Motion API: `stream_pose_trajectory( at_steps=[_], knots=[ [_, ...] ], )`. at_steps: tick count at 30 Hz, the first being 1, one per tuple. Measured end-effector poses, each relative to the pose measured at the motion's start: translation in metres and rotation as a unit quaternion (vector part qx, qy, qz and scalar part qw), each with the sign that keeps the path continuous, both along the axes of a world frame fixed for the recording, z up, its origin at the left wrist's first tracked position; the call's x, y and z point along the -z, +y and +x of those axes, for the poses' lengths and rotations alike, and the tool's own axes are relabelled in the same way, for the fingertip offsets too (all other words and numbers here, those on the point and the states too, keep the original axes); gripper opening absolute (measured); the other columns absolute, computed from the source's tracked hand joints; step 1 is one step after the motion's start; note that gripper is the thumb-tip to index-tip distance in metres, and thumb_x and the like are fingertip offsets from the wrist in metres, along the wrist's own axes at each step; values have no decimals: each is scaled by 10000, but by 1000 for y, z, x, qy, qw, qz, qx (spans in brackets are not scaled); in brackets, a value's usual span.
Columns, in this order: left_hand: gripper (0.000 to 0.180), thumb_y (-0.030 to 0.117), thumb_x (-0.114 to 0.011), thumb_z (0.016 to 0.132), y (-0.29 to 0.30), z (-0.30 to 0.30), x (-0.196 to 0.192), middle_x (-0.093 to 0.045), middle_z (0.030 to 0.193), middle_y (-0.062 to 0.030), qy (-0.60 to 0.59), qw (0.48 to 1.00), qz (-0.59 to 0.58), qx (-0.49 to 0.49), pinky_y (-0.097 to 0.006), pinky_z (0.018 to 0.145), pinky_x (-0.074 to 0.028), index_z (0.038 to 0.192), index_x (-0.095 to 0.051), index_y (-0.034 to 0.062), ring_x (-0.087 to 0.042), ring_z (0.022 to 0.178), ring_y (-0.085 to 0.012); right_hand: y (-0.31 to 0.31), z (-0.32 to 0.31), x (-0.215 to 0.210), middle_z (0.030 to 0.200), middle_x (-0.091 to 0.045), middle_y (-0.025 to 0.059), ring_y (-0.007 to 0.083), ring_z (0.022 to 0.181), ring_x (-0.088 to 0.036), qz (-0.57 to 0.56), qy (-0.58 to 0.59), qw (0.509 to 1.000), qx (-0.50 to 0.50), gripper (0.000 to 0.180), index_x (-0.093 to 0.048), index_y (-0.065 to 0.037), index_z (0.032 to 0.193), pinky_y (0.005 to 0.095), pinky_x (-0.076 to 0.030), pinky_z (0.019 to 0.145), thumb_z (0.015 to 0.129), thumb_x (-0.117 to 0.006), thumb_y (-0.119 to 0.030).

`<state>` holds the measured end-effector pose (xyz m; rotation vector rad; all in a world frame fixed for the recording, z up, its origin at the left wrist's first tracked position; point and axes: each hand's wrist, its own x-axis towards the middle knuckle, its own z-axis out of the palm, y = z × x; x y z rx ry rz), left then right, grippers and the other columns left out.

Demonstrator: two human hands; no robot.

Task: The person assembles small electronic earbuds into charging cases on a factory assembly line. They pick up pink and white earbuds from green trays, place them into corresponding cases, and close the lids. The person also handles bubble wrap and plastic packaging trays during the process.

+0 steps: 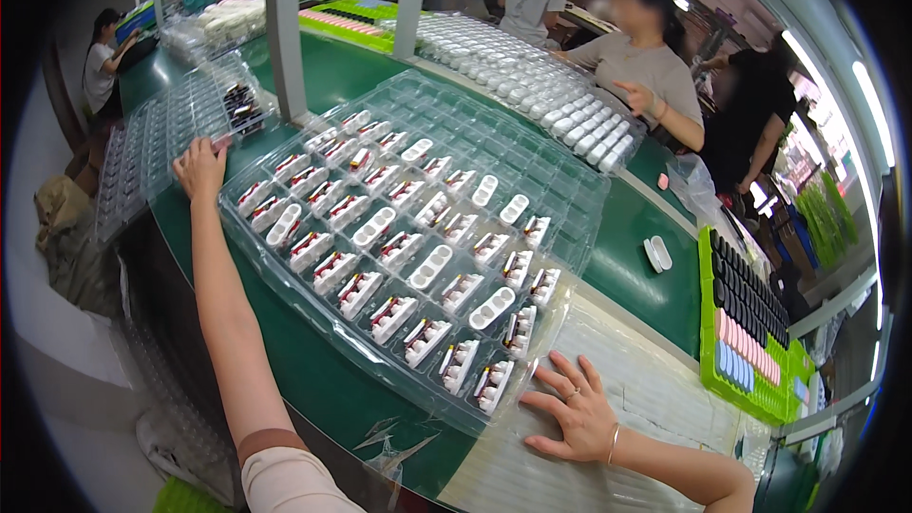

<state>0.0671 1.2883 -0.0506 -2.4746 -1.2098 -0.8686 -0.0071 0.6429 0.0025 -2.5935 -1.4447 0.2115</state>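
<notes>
A clear plastic tray (380, 353) lies before me, its near pockets filled with small white assemblies (390, 319) with red wires; several pockets hold white three-ringed pieces (431, 267). At the far left, my left hand (199, 171) is closed at the edge of a second clear tray (180, 119). A small pinkish bit shows at its fingertips, too small to name. Dark parts (242, 106) sit in that tray beyond the hand. My right hand (575, 415) rests with fingers spread on a film-covered pale board (617, 361), beside the near right corner of the filled tray.
Trays of white cases (532, 76) stretch along the far side, where a person (655, 57) stands with a raised hand. A lone white case (657, 254) lies on the green table (636, 237). A green rack (711, 351) of black, pink and blue pieces stands right. Metal posts (285, 33) rise behind.
</notes>
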Motion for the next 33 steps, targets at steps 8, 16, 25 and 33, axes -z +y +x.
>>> stream_pose_trajectory(
  at_steps=[8, 16, 25, 33],
  knots=[
    [447, 350, -522, 869, 66, 0, 33, -472, 1324, -78, 36, 994, 103, 11, -420, 831, -475, 1257, -481, 133, -548, 1087, -277, -14, 2, 12, 1437, -314, 73, 312, 1360, -205, 75, -14, 997, -6, 495, -477, -229, 1252, 544, -111, 1083, 844, -504, -508],
    [677, 503, -423, 914, 138, -48, 40, -254, 1459, -182, -29, 999, 21, 5, -502, 1035, -274, 1435, -227, 117, -259, 1342, -308, -13, 1, 24, 1452, -280, 75, 305, 1373, -154, 142, -29, 989, -35, 506, -458, -219, 1262, 564, -99, 1082, 859, -451, -525],
    [669, 388, -497, 924, 28, -78, 48, -411, 1327, -283, -381, 843, -325, 195, -351, 1019, -328, 1336, -300, -101, -435, 1224, -325, -21, -2, 33, 1428, -324, 82, 318, 1363, -184, 168, -15, 986, -18, 500, -507, -203, 1210, 570, -87, 1083, 842, -465, -539],
    [401, 144, -465, 933, -299, -52, -54, -426, 1347, -125, -300, 772, -241, 506, -360, 1032, -310, 1306, -405, 11, -418, 1233, -249, -25, -4, 44, 1341, -430, 112, 297, 1301, -320, 193, -46, 980, -3, 457, -553, -123, 1132, 523, -203, 1065, 826, -535, -462]
  ],
)
